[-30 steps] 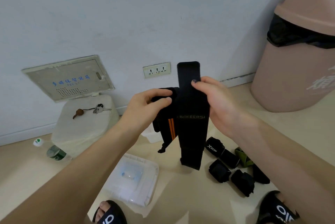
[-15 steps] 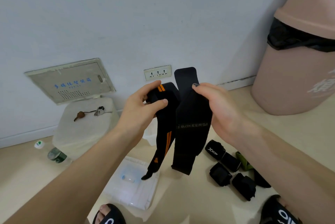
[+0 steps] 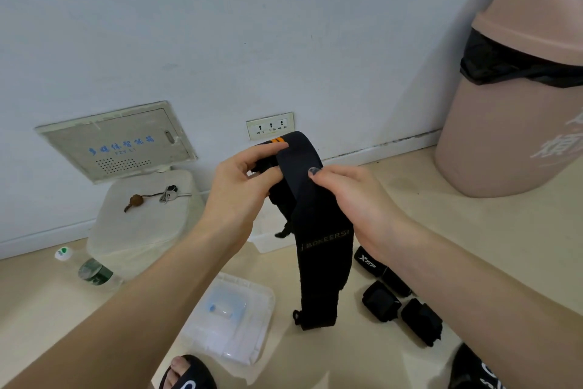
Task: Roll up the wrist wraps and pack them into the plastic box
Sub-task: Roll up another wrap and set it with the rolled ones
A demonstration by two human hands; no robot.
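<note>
Sandals (image 3: pixel 189 376) at the bottom edge, toes pointing toward the work. Just beyond, clear lid (image 3: pixel 227 322) with a blue latch, flat on the floor; to the right of it, rolled wraps (image 3: pixel 381 301) in a loose cluster, well apart from any box and not yet packed. Higher up, held in mid-air between both hands, black wrist wrap (image 3: pixel 325 250), long tail hanging free, loop end down near the floor. Left hand (image 3: pixel 243 187) curled round the top of the bundle, fingers and thumb clamped on an orange-striped wrap (image 3: pixel 277 140), stripes just visible at the upper edge. Right hand (image 3: pixel 353 199) pinching the black band, thumb on its outer face, band bent over the top like the first turn of a roll. Hard to tell, behind the fingers, how the two wraps lie against each other. Looks like the very start of rolling this one: first fold laid over, nothing wound tight. Calls next for a firm pinch on the folded end by the left, then turn after turn fed in by the right, tension held on the tail to stop a slack, lopsided coil. Behind the hanging tail, plastic box (image 3: pixel 264 241), translucent, partly hidden, near enough for a short drop. Farther off, white stool (image 3: pixel 142 224) with keys (image 3: pixel 168 194) on top, bottle (image 3: pixel 97 273) lying beside it, wall socket (image 3: pixel 269 128), grey panel (image 3: pixel 116 142), pink bin (image 3: pixel 511 123) at far right
</note>
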